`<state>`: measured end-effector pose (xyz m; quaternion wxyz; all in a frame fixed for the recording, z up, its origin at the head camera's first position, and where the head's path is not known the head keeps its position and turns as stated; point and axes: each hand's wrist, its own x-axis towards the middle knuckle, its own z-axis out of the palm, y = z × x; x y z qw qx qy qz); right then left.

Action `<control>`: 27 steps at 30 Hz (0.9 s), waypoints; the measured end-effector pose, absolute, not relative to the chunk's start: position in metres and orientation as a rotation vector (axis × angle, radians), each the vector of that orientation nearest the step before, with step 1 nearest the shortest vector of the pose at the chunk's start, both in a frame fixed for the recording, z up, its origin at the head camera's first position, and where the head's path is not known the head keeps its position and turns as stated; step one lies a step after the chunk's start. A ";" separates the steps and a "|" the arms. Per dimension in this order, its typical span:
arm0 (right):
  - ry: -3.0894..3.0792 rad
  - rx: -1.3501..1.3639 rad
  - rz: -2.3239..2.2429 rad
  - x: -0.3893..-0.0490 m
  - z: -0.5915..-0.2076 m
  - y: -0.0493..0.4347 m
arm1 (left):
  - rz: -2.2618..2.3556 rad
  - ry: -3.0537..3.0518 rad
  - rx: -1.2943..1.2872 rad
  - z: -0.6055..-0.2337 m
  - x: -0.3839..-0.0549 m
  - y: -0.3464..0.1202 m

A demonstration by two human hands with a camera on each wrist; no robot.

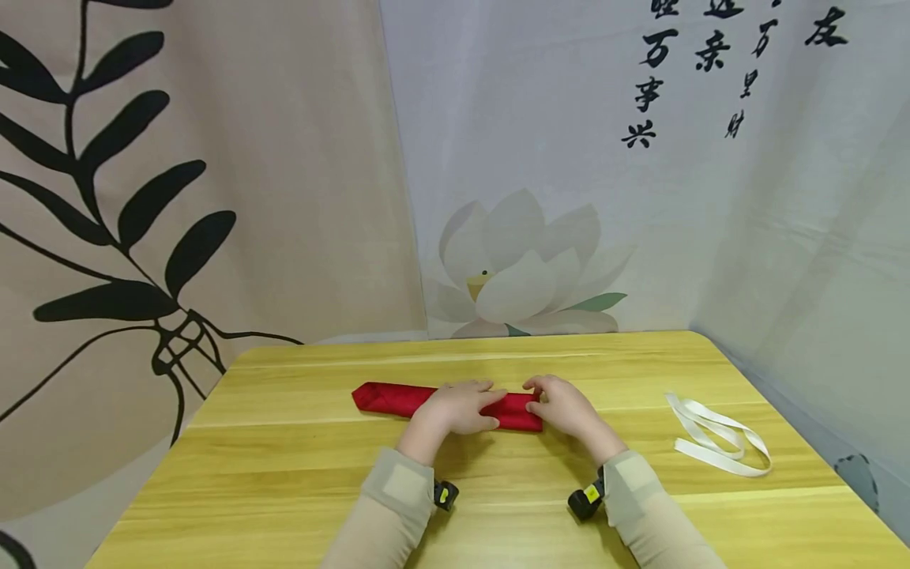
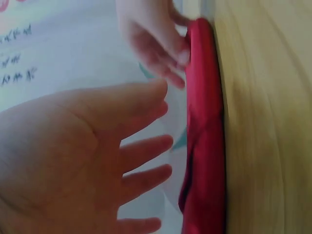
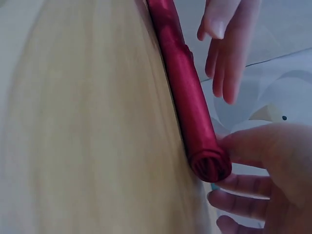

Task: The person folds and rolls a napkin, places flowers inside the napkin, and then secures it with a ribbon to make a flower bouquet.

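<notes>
One red roll (image 1: 398,399) was, I judged, nearly shaped, left hand (image 1: 460,407) straight-fingered, grip of right hand (image 1: 566,405) unclear, tying with white ribbon (image 1: 711,457) probably next.

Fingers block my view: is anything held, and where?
The right hand seems to pinch the red roll by its right end; the left hand holds nothing.

Both arms (image 1: 384,518) fwd, L hand (image 1: 456,408) palm down, fingers (image 2: 146,151) spread, R hand (image 1: 566,408) w/ curved fingers
</notes>
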<state>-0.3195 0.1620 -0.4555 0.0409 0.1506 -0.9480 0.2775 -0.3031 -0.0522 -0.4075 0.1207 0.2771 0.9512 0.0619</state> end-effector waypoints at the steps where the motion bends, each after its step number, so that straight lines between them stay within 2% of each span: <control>1: -2.908 0.466 0.839 -0.319 -0.454 0.161 | 0.172 2.766 0.815 -0.407 -0.301 -0.051; 7: -2.935 0.542 0.763 -0.315 -0.448 0.158 | 0.114 2.745 0.824 -0.411 -0.290 -0.047; 18: -2.884 1.005 0.518 -0.297 -0.442 0.167 | 0.035 2.779 0.722 -0.420 -0.282 -0.072; 27: -2.922 1.083 0.484 -0.295 -0.445 0.168 | 0.023 2.797 0.635 -0.425 -0.277 -0.111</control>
